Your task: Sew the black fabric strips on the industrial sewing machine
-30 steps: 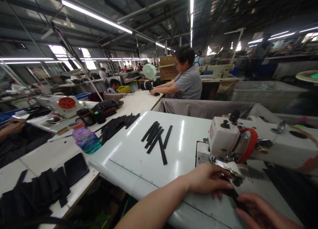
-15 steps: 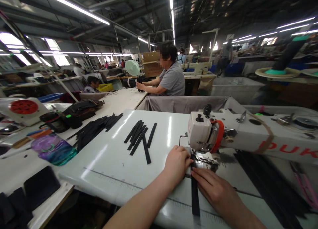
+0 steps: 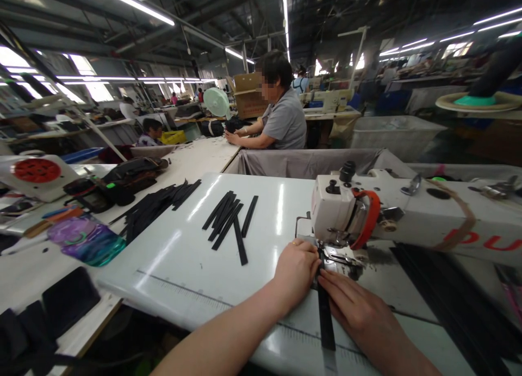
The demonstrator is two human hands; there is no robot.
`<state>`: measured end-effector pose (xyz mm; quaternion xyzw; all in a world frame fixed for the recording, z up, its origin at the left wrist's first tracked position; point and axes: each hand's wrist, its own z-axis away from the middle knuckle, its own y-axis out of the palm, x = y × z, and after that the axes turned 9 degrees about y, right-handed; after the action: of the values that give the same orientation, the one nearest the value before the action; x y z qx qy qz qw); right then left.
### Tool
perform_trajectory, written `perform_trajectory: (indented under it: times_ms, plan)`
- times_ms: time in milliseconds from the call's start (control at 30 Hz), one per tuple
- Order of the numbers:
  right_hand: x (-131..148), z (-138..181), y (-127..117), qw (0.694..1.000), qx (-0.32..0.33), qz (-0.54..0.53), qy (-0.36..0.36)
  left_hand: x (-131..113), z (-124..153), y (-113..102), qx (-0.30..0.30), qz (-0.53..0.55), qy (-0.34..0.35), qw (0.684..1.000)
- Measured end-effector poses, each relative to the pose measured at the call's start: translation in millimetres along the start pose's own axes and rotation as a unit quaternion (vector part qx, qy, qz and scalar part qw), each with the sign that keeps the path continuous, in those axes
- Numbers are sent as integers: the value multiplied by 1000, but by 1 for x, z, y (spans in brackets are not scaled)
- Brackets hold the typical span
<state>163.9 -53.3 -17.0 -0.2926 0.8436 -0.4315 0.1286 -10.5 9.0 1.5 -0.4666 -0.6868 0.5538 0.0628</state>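
Note:
A narrow black fabric strip (image 3: 326, 319) lies lengthwise on the pale table, its far end under the needle area of a white sewing machine (image 3: 332, 207). My left hand (image 3: 297, 267) is closed at the strip's left edge, its fingertips pressing the strip close to the presser foot. From the right, my right hand (image 3: 359, 305) holds the same strip, fingers together along its edge. The strip's far end is partly hidden by my fingers and the machine head. Several finished-looking black strips (image 3: 226, 218) lie in a loose pile left of my hands.
More black strips (image 3: 448, 305) lie under the machine arm at right. Another heap of black strips (image 3: 155, 202) and a purple-teal bottle (image 3: 85, 239) are at left. A grey cloth-lined bin (image 3: 281, 163) stands behind the table. A co-worker (image 3: 283, 110) sits beyond it.
The view has shifted slightly, moving the machine a little to the right in the picture. Both hands keep their hold on the strip by the needle.

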Motion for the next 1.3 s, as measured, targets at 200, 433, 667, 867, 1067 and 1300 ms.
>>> perform_trajectory:
  times_ms: [200, 433, 667, 867, 1067, 1300]
  plan:
    - [1, -3, -3, 1000, 6, -13, 6, -1, 0, 7, 0, -28, -7, 1000]
    - [-1, -5, -4, 999, 22, -10, 22, 0, -4, 12, 3, -29, -10, 1000]
    - [0, -7, -4, 998, 12, -33, 43, -4, -3, 10, -10, -30, -4, 999]
    - [-3, -13, -8, 994, 5, -72, 85, -3, -2, 5, -55, 25, -23, 998]
    - [-5, -7, -13, 988, 25, -126, 89, -3, -2, 2, -53, 50, -21, 997]
    - [-7, -5, -15, 985, 42, -153, 72, -5, -3, 0, -33, 36, -21, 999]
